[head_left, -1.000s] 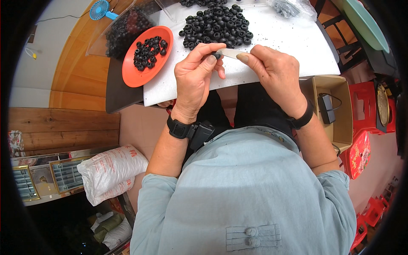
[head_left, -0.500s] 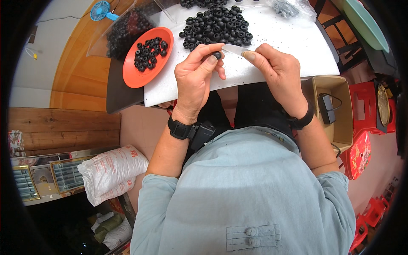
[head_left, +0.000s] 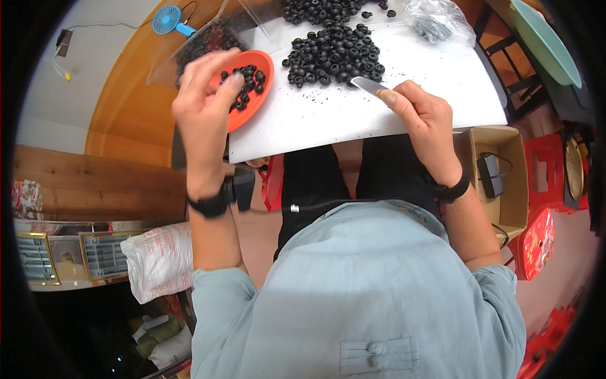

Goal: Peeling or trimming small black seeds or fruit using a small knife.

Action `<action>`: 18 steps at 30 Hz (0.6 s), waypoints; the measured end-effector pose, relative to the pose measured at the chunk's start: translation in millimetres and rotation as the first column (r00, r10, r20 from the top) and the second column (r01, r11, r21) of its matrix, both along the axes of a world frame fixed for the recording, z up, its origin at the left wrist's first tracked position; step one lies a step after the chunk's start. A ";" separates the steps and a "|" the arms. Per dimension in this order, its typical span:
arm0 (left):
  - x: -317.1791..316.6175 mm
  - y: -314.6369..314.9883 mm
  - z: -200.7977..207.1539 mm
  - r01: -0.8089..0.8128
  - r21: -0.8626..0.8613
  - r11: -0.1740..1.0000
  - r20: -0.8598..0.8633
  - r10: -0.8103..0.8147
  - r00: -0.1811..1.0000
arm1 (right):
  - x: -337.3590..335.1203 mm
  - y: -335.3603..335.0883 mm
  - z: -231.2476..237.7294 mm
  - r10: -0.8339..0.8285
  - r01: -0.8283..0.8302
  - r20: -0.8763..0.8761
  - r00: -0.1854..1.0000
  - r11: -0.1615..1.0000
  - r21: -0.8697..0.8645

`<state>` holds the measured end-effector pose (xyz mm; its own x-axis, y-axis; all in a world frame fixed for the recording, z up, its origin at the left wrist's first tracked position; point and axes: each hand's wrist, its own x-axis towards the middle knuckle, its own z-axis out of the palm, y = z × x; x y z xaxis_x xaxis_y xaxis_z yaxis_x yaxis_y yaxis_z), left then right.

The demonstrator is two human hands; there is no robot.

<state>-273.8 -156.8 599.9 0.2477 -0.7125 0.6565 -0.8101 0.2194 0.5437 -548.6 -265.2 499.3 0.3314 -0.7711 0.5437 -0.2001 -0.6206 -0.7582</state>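
Observation:
In my right hand [head_left: 428, 120] a small knife [head_left: 367, 84] is gripped, its pale blade pointing left over the white board [head_left: 303, 126]. The handle is mostly hidden by my fingers. My left hand [head_left: 205, 95], slightly blurred, hovers over an orange plate [head_left: 267, 79] at the left, thumb and forefinger apart; I see nothing between them. On the plate lie several small black round pieces with holes [head_left: 251, 74], partly covered by the hand. A large pile of the same black pieces [head_left: 334, 55] sits on the board, just beyond the knife tip.
A clear bin [head_left: 218, 41] of dark pieces stands behind the plate. Further black pieces [head_left: 319, 9] and a clear plastic bag [head_left: 439, 22] are at the back. Dark crumbs dot the board. An open cardboard box [head_left: 514, 189] stands at the right, a blue fan [head_left: 167, 20] far left.
My left hand has left the knife tip and swung left over the orange plate; the black piece it pinched no longer shows in it. The right hand still holds the knife.

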 end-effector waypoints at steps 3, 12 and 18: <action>-54.2 33.5 11.0 0.716 -0.277 0.641 -0.423 -0.750 0.508 | -0.8 -0.7 -5.8 0.035 -0.036 0.069 0.997 0.999 0.017; -134.1 77.0 70.5 0.954 -0.243 0.176 -0.489 -0.872 0.036 | 0.9 -1.8 -7.6 0.087 -0.090 0.141 0.986 0.996 0.016; -128.6 80.7 54.0 0.927 -0.341 0.155 -0.487 -0.873 -0.034 | -1.8 0.5 -11.7 0.044 -0.045 0.160 0.986 0.999 0.007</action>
<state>-402.4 -76.1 653.9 -0.4243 -0.6305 0.6499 0.4335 0.4887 0.7571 -550.3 -264.7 487.6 0.2752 -0.7638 0.5839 -0.0485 -0.6176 -0.7850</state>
